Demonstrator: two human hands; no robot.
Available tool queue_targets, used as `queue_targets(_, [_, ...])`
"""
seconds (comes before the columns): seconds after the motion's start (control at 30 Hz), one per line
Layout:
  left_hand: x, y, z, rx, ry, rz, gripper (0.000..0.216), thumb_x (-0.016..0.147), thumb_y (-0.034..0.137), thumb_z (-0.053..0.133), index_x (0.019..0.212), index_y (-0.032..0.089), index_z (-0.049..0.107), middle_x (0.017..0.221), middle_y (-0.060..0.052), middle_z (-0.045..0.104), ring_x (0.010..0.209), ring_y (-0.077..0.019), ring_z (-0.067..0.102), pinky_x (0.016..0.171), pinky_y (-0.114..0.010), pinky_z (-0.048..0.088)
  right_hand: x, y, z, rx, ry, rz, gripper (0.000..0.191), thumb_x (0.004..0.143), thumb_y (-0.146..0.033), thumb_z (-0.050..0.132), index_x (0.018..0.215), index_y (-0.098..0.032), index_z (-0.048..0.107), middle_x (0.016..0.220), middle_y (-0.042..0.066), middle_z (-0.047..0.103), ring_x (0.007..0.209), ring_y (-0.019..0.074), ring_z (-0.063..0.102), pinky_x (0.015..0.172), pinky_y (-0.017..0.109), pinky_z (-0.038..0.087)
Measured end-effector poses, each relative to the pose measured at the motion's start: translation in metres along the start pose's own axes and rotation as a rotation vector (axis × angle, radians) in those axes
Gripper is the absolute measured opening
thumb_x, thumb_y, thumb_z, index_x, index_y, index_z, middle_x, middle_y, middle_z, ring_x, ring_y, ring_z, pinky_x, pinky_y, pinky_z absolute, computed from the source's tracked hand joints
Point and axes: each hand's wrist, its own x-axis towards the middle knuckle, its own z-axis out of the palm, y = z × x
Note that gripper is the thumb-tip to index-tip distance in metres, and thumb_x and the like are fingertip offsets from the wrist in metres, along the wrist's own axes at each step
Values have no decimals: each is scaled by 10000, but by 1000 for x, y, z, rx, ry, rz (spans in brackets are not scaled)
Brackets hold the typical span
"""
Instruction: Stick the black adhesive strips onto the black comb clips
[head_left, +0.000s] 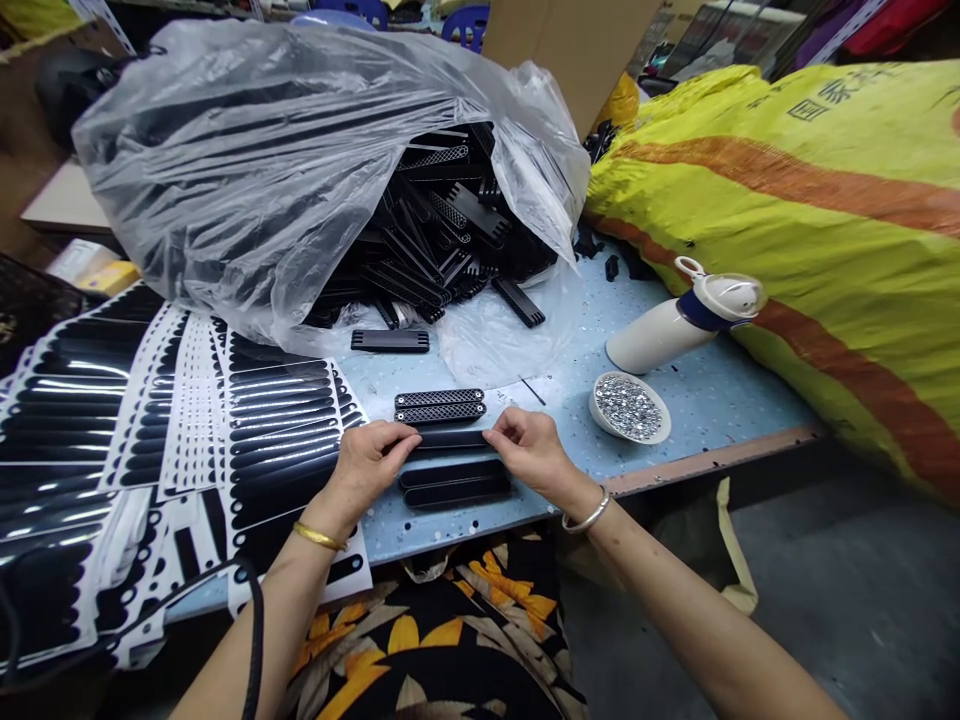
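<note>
My left hand [371, 462] and my right hand [537, 455] pinch the two ends of a slim black strip [451, 441] between thumb and finger. It lies level across the front of the table, between two rows of black parts. Just beyond it are two black pieces with a mesh pattern [440, 405], side by side. Nearer to me lie smooth black elongated pieces [456, 484]. The fingers cover the strip's ends, and I cannot tell whether it rests on a part underneath.
A clear plastic bag [247, 170] spills many black plastic parts [442, 230]. Left are sheets of black stickers [277, 420]. On the right stand a bowl of small shiny pieces [630, 408], a tilted white bottle [660, 335] and a large yellow sack [810, 200] on the blue table [570, 400].
</note>
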Motion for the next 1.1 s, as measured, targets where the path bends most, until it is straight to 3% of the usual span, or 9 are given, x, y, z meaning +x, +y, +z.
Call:
queue_targets(0.47, [-1, 2, 0, -22, 9, -15, 97, 825, 209, 668, 801, 215, 762, 771, -21, 776, 699, -171, 722, 648, -253, 554, 2, 11, -3, 0, 17, 52, 262, 670, -393, 700, 563, -191, 572, 515, -7, 561, 482, 119, 481, 467, 246, 373])
queue_targets(0.6, [-2, 2, 0, -31, 21, -22, 101, 826, 207, 664, 790, 211, 759, 767, -20, 776, 702, -169, 723, 653, -251, 556, 1, 14, -1, 50, -59, 47, 256, 751, -405, 615, 622, -185, 622, 536, -2, 585, 477, 130, 535, 478, 251, 405])
queue_targets(0.83, [-1, -2, 3, -21, 23, -9, 98, 824, 223, 662, 793, 226, 755, 768, -17, 775, 709, -177, 721, 656, -263, 557, -1, 13, 1, 46, -51, 45, 411, 849, -522, 522, 642, -179, 611, 523, 4, 590, 468, 133, 556, 478, 246, 428])
queue_targets(0.97, [-2, -2, 4, -1, 24, 3, 98, 829, 218, 655, 809, 227, 751, 775, -17, 773, 707, -174, 715, 669, -264, 547, -1, 5, 10, -240, -22, 52, 394, 710, -582, 691, 712, -188, 687, 534, -3, 595, 505, 144, 536, 498, 254, 376])
queue_targets(1.1, [-2, -2, 5, -4, 25, -5, 109, 835, 220, 644, 804, 233, 748, 774, -13, 772, 704, -168, 710, 666, -261, 539, 0, 2, 20, -520, 16, -28, 435, 753, -617, 654, 619, -203, 652, 584, 33, 640, 582, 171, 560, 555, 274, 353])
